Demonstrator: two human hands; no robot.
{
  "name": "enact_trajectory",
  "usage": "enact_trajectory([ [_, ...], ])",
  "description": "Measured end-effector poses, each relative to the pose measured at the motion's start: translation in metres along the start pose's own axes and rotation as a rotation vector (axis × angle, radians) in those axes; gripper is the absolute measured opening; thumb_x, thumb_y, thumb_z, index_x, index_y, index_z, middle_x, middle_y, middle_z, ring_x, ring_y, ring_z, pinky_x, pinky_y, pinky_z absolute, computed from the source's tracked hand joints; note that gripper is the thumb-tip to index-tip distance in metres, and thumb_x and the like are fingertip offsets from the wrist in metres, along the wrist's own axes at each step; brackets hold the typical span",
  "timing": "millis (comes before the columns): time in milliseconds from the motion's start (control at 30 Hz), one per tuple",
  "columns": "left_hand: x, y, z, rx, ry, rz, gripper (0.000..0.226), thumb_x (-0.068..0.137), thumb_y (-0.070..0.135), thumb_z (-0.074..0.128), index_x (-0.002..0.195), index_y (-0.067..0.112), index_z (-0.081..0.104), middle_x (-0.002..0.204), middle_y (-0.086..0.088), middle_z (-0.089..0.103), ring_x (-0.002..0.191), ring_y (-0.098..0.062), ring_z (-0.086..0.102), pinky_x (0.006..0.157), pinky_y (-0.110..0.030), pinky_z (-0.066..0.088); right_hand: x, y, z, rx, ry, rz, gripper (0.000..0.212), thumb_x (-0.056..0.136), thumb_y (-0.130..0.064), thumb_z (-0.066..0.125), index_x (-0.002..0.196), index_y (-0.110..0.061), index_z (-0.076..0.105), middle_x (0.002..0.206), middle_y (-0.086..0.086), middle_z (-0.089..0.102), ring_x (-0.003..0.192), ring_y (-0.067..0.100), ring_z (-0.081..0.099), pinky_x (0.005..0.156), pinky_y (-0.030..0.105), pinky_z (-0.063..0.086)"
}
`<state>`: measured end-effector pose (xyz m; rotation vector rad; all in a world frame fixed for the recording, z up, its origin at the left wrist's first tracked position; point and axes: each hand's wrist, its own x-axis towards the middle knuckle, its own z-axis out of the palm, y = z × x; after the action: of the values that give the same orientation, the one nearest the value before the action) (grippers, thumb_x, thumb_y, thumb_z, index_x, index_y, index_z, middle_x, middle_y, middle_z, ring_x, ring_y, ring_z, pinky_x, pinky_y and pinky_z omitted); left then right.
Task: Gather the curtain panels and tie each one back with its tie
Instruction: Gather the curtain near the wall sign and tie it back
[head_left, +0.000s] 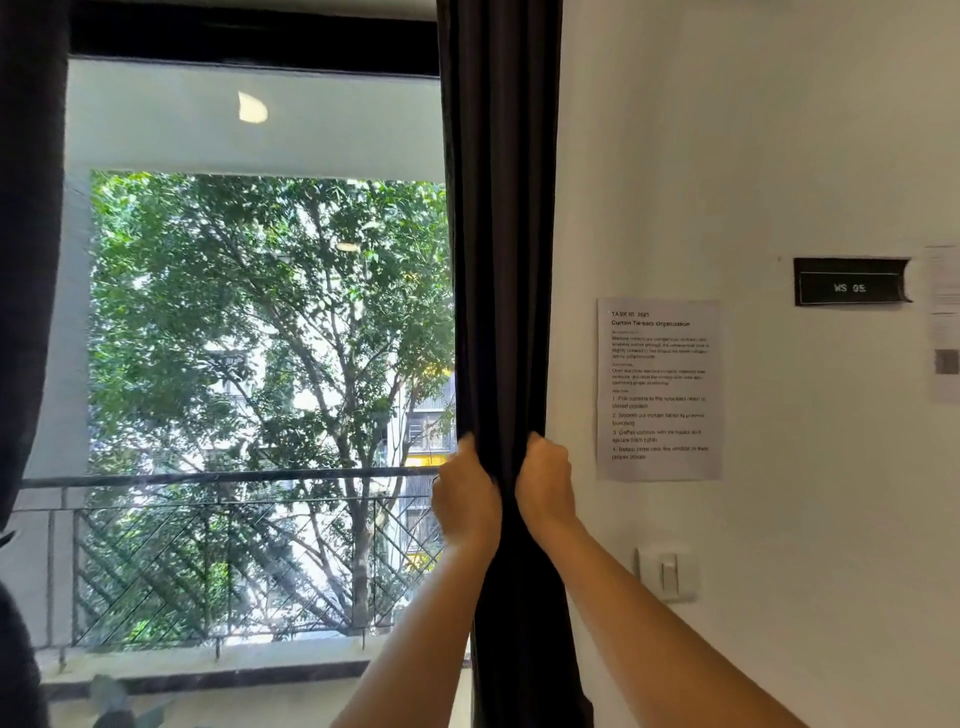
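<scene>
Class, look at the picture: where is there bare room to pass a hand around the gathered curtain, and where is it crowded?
Free: the bare strip of wall between the curtain and the paper notice; also in front of the window, left of the curtain. Crowded: where the left hand and right hand grip the curtain.
</scene>
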<state>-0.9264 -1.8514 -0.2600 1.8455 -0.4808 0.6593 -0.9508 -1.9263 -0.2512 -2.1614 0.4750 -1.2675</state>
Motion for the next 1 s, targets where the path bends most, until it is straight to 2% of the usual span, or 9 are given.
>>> enact_trajectory([
  [167, -0.017, -0.007, -0.005, -0.149, -0.047, -0.022, 0.024, 0.096, 0.014, 0.036, 0.084, 0.030, 0.049, 0.072, 0.002, 0.060, 0.070, -0.023, 0.061, 0.065, -0.039, 0.054, -0.022, 0.013, -0.003, -0.047, 0.049, -0.053, 0.047, 0.082, 0.022, 0.030, 0.060, -0.020, 0.030, 0.062, -0.002, 0.041, 0.050, 0.005, 0.033, 0.044, 0.014, 0.025],
  [333, -0.037, -0.015, -0.019, -0.061, -0.051, 0.069, 0.024, 0.090, -0.001, 0.036, 0.093, 0.015, 0.054, 0.076, -0.005, 0.062, 0.071, -0.026, 0.060, 0.061, -0.036, 0.051, -0.058, 0.032, 0.001, -0.014, 0.058, 0.012, 0.033, 0.083, 0.021, 0.036, 0.089, -0.003, 0.059, 0.083, 0.011, 0.061, 0.069, 0.019, 0.057, 0.063, 0.029, 0.052],
  [500, -0.058, -0.018, -0.033, -0.125, -0.114, -0.026, 0.031, 0.092, 0.009, 0.042, 0.065, 0.019, 0.054, 0.068, 0.001, 0.056, 0.061, -0.016, 0.051, 0.052, -0.027, 0.038, -0.074, 0.018, -0.006, 0.053, 0.056, -0.017, 0.034, 0.083, 0.019, 0.035, 0.088, -0.002, 0.060, 0.080, 0.010, 0.062, 0.069, 0.021, 0.060, 0.064, 0.031, 0.056],
  [600, -0.071, -0.023, -0.040, -0.073, -0.142, 0.013, 0.026, 0.089, 0.002, 0.043, 0.069, 0.013, 0.055, 0.069, -0.002, 0.058, 0.063, -0.021, 0.057, 0.052, -0.031, 0.045, -0.096, 0.026, -0.001, 0.128, -0.031, 0.055, 0.030, 0.088, 0.011, 0.033, 0.086, -0.010, 0.056, 0.078, 0.006, 0.055, 0.071, 0.023, 0.052, 0.055, 0.027, 0.044],
  [700, -0.082, -0.032, -0.046, 0.016, -0.167, 0.083, 0.018, 0.088, -0.001, 0.043, 0.083, 0.004, 0.060, 0.076, -0.009, 0.062, 0.070, -0.028, 0.063, 0.063, -0.043, 0.055, -0.124, 0.035, 0.005, 0.040, -0.100, 0.093, 0.024, 0.094, -0.003, 0.037, 0.108, -0.010, 0.055, 0.088, 0.004, 0.048, 0.081, 0.020, 0.045, 0.060, 0.019, 0.033],
  [800, -0.096, -0.038, -0.050, 0.020, -0.172, 0.057, 0.015, 0.087, -0.002, 0.046, 0.085, 0.002, 0.059, 0.077, -0.012, 0.062, 0.072, -0.031, 0.063, 0.063, -0.040, 0.054, -0.149, 0.037, 0.011, 0.151, -0.086, 0.147, 0.023, 0.096, -0.011, 0.039, 0.107, -0.001, 0.057, 0.089, 0.006, 0.053, 0.082, 0.022, 0.049, 0.072, 0.034, 0.044],
  [867, -0.108, -0.037, -0.051, -0.005, -0.160, 0.051, 0.014, 0.086, -0.003, 0.046, 0.083, 0.003, 0.059, 0.076, -0.011, 0.062, 0.070, -0.029, 0.062, 0.058, -0.034, 0.048, -0.159, 0.033, 0.008, 0.455, -0.082, 0.270, 0.029, 0.095, -0.015, 0.042, 0.095, 0.006, 0.062, 0.081, 0.011, 0.059, 0.077, 0.024, 0.055, 0.069, 0.036, 0.049],
  [933, -0.122, -0.034, -0.052, -0.015, -0.153, 0.066, 0.015, 0.086, -0.004, 0.046, 0.082, 0.003, 0.059, 0.073, -0.008, 0.060, 0.065, -0.025, 0.059, 0.055, -0.027, 0.043, -0.161, 0.028, 0.005, 0.625, -0.066, 0.369, 0.032, 0.093, -0.019, 0.044, 0.088, 0.002, 0.067, 0.080, 0.014, 0.067, 0.077, 0.027, 0.065, 0.069, 0.038, 0.054],
  [1000, -0.136, -0.034, -0.052, -0.034, -0.150, 0.046, 0.016, 0.087, -0.005, 0.046, 0.081, 0.003, 0.058, 0.069, -0.004, 0.057, 0.061, -0.020, 0.055, 0.053, -0.027, 0.044, -0.167, 0.025, 0.000, 0.579, -0.103, 0.374, 0.031, 0.092, -0.023, 0.043, 0.093, -0.003, 0.066, 0.089, 0.017, 0.069, 0.086, 0.032, 0.066, 0.077, 0.045, 0.056],
])
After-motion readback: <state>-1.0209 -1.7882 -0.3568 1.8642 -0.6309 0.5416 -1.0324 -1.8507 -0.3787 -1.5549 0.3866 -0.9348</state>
